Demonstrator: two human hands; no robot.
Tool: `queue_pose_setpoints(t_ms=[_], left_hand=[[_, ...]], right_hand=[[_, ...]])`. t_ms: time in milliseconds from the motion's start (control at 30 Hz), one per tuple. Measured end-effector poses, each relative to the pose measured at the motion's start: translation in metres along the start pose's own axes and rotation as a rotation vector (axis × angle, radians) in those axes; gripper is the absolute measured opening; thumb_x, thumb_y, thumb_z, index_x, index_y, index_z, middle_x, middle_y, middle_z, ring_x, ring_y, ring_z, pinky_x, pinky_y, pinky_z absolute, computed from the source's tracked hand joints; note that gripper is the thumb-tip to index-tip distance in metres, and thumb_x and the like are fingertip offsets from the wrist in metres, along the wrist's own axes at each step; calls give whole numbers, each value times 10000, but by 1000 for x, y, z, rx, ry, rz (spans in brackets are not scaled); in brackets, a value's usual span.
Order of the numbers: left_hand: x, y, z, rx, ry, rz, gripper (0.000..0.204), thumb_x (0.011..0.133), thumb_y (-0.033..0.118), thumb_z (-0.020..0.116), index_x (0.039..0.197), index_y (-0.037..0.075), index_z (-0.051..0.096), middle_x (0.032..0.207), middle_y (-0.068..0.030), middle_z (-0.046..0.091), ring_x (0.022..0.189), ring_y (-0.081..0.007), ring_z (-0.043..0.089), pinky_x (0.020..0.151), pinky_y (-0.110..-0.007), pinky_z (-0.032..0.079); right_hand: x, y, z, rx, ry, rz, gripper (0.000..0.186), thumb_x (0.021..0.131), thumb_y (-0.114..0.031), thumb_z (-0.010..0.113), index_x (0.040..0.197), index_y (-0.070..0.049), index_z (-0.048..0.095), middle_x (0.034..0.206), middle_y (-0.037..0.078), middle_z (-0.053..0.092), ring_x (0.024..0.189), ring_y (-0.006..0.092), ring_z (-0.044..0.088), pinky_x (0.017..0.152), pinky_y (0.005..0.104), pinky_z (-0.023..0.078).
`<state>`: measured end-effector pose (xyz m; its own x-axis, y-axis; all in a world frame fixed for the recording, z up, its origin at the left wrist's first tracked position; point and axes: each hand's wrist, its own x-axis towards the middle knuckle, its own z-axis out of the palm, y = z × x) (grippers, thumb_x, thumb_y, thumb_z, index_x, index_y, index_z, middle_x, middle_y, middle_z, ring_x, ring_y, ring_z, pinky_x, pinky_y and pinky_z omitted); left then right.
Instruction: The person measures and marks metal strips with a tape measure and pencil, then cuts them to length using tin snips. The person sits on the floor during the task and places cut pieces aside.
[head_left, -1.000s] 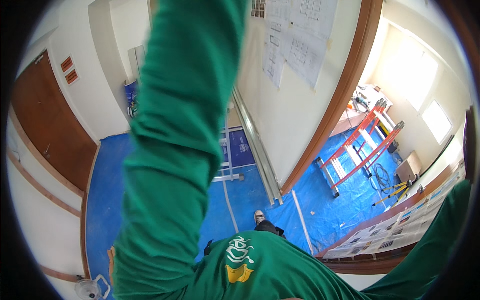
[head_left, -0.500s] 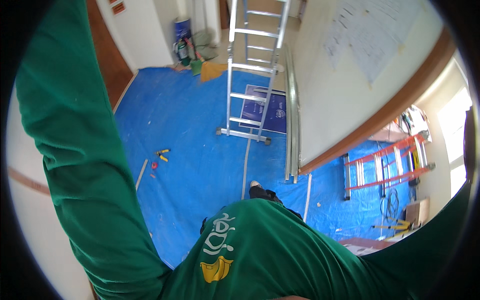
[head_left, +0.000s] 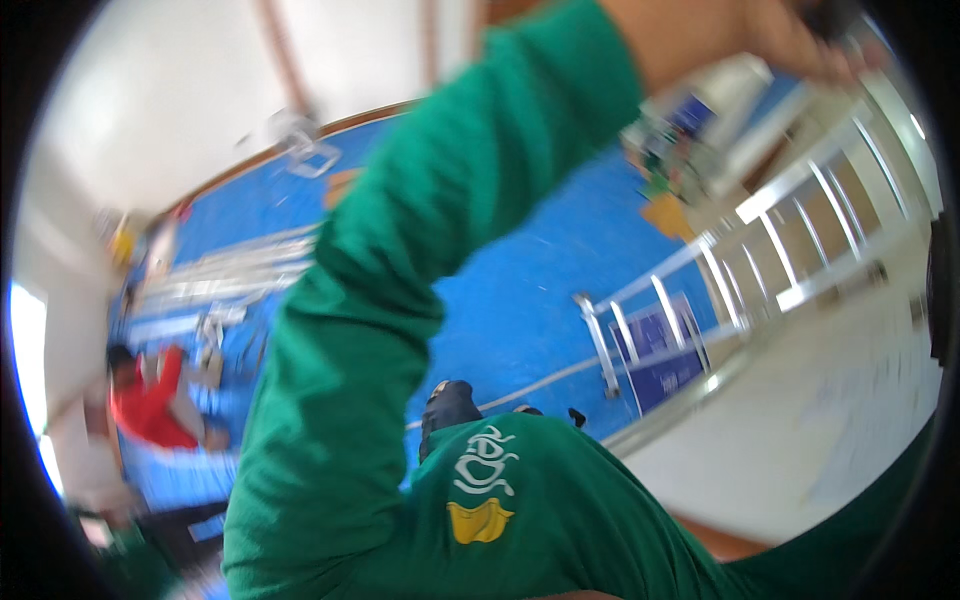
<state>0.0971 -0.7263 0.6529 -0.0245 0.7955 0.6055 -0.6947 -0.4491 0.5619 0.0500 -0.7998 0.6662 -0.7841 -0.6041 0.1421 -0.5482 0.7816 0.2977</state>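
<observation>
Left hand (head_left: 775, 38) raised far right, beside a blurred black object (head_left: 828, 15) — grip can't be told, right hand unseen — silver metal ladder (head_left: 720, 280) right, blue plastic floor sheeting (head_left: 530, 290)

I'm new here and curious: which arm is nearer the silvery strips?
Left. The left arm crosses the view beside the silvery strips; the right arm is farther off, at the lower right edge, its hand out of view.
</observation>
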Motion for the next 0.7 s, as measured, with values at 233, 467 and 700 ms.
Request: queue_pose_setpoints(t_ms=[233,467,700], left_hand=[[-52,25,-15,-123,42,-25,380,1156,229,355,1114,-6,650,1144,-192,662,987,-391,647,769,-531,645],[-205,66,-32,325,412,47,812,1102,604,431,1529,-85,382,1379,-319,549,1082,-356,671,966,-458,633],[-326,122,-85,1259,557,261,686,1083,629,533,1293,-20,603,1029,-147,650,867,-254,681,812,-375,604]], right_hand=[[84,-66,-4,15,41,-256,876,873,-611,746,1478,-5,562,1139,272,633,1033,401,663,883,498,572],[184,-123,6,12,68,-399,895,882,-649,728,1470,5,568,1102,285,662,999,406,692,869,488,587],[296,-151,26,32,138,-468,916,890,-688,711,1463,14,573,1064,299,691,965,411,722,856,479,602]])
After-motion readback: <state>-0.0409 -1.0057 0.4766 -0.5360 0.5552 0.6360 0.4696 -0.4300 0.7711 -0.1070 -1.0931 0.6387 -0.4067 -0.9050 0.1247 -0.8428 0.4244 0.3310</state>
